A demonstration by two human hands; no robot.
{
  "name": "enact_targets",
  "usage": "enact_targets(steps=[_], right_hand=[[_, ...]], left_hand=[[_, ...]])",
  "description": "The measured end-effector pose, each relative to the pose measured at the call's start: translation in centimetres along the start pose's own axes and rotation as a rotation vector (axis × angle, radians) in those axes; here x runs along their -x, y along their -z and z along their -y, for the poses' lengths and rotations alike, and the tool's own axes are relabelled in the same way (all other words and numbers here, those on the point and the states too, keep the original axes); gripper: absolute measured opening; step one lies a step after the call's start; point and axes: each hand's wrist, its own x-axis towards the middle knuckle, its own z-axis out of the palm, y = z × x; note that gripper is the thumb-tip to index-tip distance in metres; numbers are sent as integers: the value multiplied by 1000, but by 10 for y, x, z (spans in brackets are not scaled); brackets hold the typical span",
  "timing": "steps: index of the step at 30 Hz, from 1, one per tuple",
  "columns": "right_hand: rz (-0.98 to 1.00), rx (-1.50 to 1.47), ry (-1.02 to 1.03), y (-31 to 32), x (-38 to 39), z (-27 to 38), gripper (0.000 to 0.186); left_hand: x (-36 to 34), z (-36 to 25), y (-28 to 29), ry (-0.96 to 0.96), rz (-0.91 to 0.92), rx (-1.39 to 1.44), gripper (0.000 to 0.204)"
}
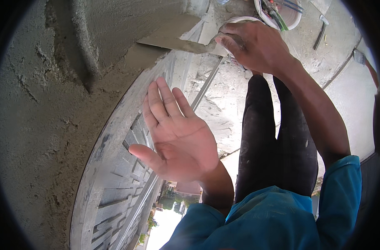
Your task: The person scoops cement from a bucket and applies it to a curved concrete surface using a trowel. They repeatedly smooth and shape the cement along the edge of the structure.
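My right hand [256,46] is closed around the handle of a trowel [190,46]; its fingers partly hide the handle. The trowel's flat metal blade points left, with its tip at the edge of a grey plastered wall [27,137]. Below it, my left hand [177,133] is held up with the palm showing and the fingers stretched out. Nothing is in it. It is nearest to a pale frame edge [102,146] that borders the rough plaster, and no contact with it can be made out.
A whitish bucket [299,18] holding several tools stands at the top, with another pale rim [240,19] behind my right hand. A hammer [321,34] lies on the dusty floor [215,121]. Slatted metal grillwork [119,187] runs below the frame edge. Another tool [359,56] shows at far right.
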Motion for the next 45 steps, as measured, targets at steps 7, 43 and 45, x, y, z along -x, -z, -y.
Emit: enact_targets(steps=[7,43,45], right_hand=[[-110,54,53,15,32,29,34],[62,-90,-173,-5,27,-48,39],[-9,-126,-95,-15,12,-55,44]], left_hand=[[0,-4,-2,69,19,-230,105],[-2,-9,1,92,34,-226,111],[-2,-10,0,106,32,-234,111]])
